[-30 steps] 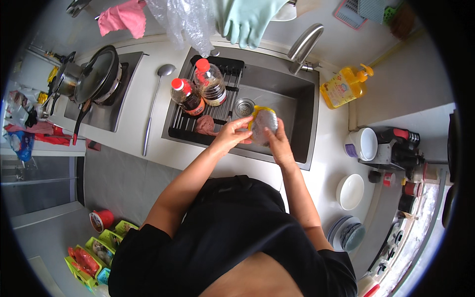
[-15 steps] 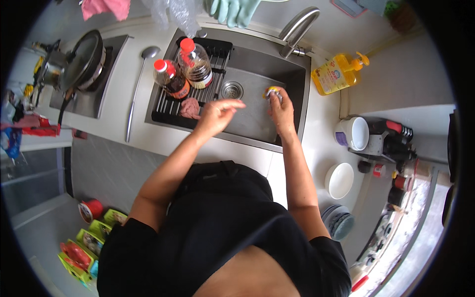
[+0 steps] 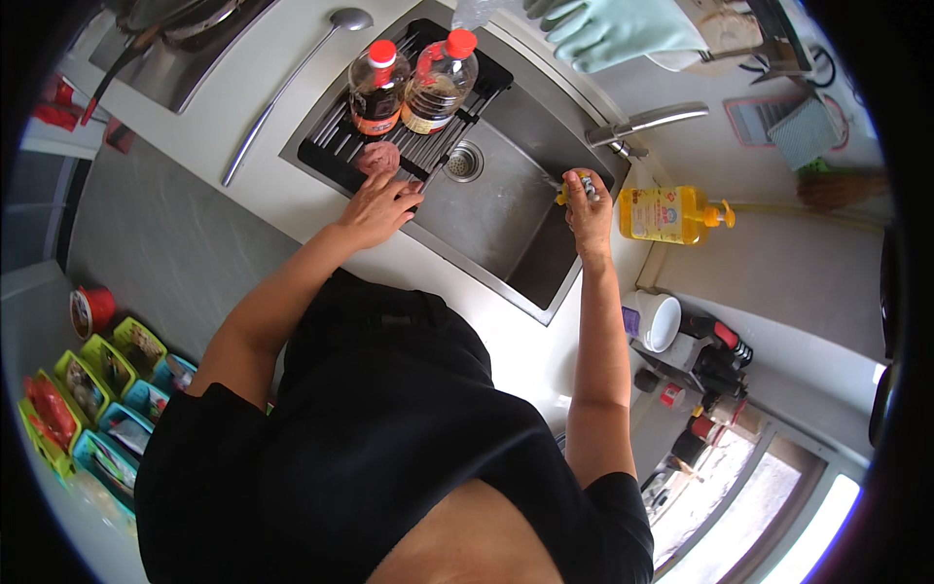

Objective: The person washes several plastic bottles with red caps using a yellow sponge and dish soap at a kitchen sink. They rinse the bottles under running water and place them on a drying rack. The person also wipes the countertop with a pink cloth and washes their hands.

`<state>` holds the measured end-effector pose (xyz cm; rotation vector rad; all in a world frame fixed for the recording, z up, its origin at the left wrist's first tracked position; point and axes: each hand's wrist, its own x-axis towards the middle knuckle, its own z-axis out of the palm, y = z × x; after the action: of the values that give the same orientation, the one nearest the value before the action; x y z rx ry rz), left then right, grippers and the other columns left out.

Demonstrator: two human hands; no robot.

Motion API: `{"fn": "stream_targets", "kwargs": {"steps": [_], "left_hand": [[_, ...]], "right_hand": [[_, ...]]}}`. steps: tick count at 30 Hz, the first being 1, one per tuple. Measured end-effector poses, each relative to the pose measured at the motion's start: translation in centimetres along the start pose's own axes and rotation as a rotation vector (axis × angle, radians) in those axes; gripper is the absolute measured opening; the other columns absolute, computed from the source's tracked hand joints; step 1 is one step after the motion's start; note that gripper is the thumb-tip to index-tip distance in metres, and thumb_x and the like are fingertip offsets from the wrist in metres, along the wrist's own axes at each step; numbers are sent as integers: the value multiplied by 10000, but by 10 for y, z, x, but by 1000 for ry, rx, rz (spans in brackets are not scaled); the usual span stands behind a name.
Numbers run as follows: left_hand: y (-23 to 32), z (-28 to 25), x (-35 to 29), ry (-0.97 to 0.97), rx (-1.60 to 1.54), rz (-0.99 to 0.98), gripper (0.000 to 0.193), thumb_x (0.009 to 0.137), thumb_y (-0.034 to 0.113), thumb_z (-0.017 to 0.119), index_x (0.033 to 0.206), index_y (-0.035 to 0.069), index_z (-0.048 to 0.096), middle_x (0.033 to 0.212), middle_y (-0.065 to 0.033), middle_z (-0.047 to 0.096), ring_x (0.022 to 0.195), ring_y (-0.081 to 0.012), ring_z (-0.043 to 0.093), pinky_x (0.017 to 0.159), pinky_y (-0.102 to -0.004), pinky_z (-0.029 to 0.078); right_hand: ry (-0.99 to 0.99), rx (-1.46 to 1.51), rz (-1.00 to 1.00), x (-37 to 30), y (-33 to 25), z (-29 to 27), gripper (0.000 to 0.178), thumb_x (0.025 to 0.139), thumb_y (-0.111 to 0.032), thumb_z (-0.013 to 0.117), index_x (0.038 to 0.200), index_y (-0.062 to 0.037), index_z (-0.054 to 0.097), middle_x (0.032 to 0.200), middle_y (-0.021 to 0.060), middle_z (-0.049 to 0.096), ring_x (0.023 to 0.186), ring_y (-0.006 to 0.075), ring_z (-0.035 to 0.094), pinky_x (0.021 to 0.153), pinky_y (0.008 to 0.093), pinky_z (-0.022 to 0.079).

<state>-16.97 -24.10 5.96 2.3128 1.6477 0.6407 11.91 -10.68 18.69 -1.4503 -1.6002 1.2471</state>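
At the sink's near left edge, my left hand [image 3: 377,212] lies palm down, its fingers stretched over the rim of the black drying rack [image 3: 336,175]. Its fingertips are right by a crumpled pink cloth [image 3: 379,157]; whether they touch it I cannot tell. Over the right side of the sink [image 3: 482,214], my right hand [image 3: 592,222] is closed on a small yellow and silvery-white object [image 3: 563,191], mostly hidden by the fingers. Two red-capped bottles of dark liquid stand on the rack: a smaller bottle [image 3: 377,97] and a larger bottle [image 3: 438,92].
A metal ladle [image 3: 282,102] lies on the counter left of the sink. The faucet [image 3: 647,122] and a yellow pump bottle [image 3: 666,215] stand on the right. Pale green gloves [image 3: 613,29] hang behind. A white tub [image 3: 657,321] is near my right forearm.
My left hand has moved left and nearer me, from over the sink to the rack beside the pink cloth. My right hand keeps its hold. The view has turned and shifted.
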Motion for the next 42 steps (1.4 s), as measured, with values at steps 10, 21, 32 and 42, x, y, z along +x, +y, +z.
{"fn": "stream_targets", "kwargs": {"steps": [10,21,32,42], "left_hand": [[-13,2,-10,28,-39,100,400,798,273,634,1171,141,570,1025,-62,538,1017,-258,465,993,-411,317],[-11,-1,-13,5,-55,66,416,802,258,627,1194,142,554,1101,-72,527,1072,-264,455,1007,-422,302],[-12,3,-12,-2,-28,54,398,837,292,595,1208,154,551,1075,-56,533,1062,-250,448,1014,-410,290],[-12,1,-9,1,-116,20,381,794,235,642,1158,138,585,1073,-70,529,1045,-269,456,982,-417,325]], "right_hand": [[51,-133,-18,21,6,19,480,887,-456,575,624,-60,511,547,-42,415,529,61,359,503,239,307],[52,-209,-39,34,29,24,593,908,-533,461,593,-31,492,519,-1,457,506,94,418,489,282,342],[21,-133,-44,25,35,36,531,964,-405,396,578,-43,446,508,-19,422,470,82,369,441,271,290],[-146,35,263,29,37,29,369,861,-433,615,876,-67,575,723,12,543,625,90,516,523,233,436]]}}
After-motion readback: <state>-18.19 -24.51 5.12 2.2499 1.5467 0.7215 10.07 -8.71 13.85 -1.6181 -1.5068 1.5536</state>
